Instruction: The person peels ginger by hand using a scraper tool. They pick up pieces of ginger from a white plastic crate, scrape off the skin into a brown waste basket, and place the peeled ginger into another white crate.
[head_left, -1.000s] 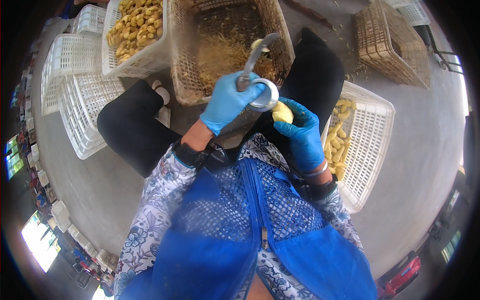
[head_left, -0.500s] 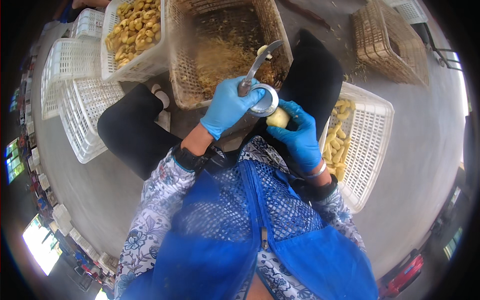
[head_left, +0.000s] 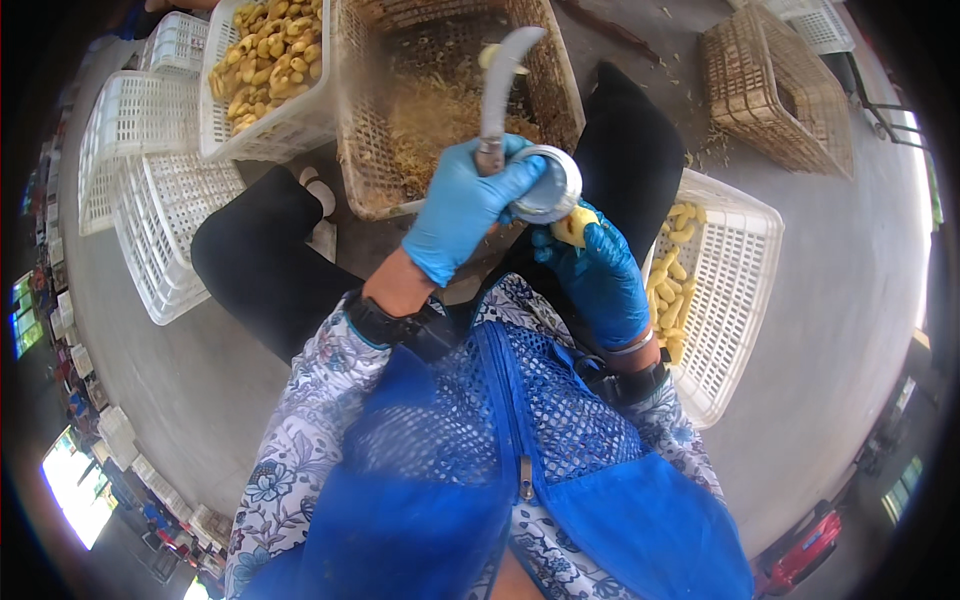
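My left hand (head_left: 455, 215), in a blue glove, is closed around the handle of a knife (head_left: 496, 95) with a curved blade pointing away from me. A pale yellow slice (head_left: 489, 56) shows beside the blade near its tip. The same hand grips a metal ring tool (head_left: 571, 178) by its side. Just to the right, my right hand (head_left: 606, 285), also gloved, pinches a small yellow peeled piece of produce (head_left: 575, 226) with a reddish-brown spot. That piece lies against or very close to the ring's lower rim; contact is hard to tell.
Before me stands a stained crate (head_left: 360, 185) with yellowish peelings (head_left: 435, 140). A white crate (head_left: 275, 150) of yellow-brown produce (head_left: 265, 60) is at far left, near stacked white crates (head_left: 175, 215). At right, another white crate (head_left: 735, 270) holds peeled pieces (head_left: 668, 290); a brown crate (head_left: 780, 95) stands beyond.
My left hand has turned, swinging the knife more upright with its tip farther away. The right hand has rotated the yellow piece, and its reddish-brown spot now shows.
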